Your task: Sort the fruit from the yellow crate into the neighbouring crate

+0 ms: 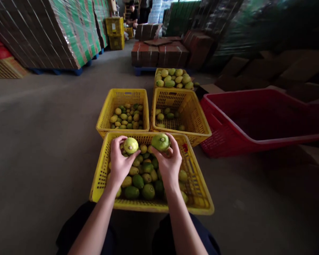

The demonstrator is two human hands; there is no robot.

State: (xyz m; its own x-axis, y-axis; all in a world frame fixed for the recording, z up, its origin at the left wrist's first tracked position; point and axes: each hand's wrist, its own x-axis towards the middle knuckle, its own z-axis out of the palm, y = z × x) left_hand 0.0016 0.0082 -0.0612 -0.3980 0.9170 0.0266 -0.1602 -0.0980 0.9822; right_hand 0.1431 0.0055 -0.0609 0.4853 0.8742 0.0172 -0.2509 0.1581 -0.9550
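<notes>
Dark cloth covers the person's knees (pixel 79 226), set at the near edge of the front crate (pixel 198 177), a yellow plastic box with slotted walls and a smooth, thick rim. Over this crate are both bare hands. The left hand (pixel 120 159) curls thumb and fingers around a pale yellow-green fruit (pixel 130 145), rounded and smooth-skinned, with its knobbed end toward the viewer. The right hand (pixel 170 161) grips a greener fruit (pixel 161 142), equally plump, a small round scar at its end. Inside the front crate lie loose fruits (pixel 138 181), oval, mottled from deep green to yellow.

Just beyond the front crate's far rim stand two more slotted yellow crates: the left one (pixel 102 117) holds many smaller-looking fruits, the right one (pixel 199 117) only a scattering. To the front crate's right, past its far corner, sits a red plastic tub (pixel 218 138) with a broad, flared lip. Farther beyond the front crate come a heaped crate (pixel 175 88), strapped cardboard bundles (pixel 159 55), and film-wrapped stacks (pixel 77 32), glossy and creased.
</notes>
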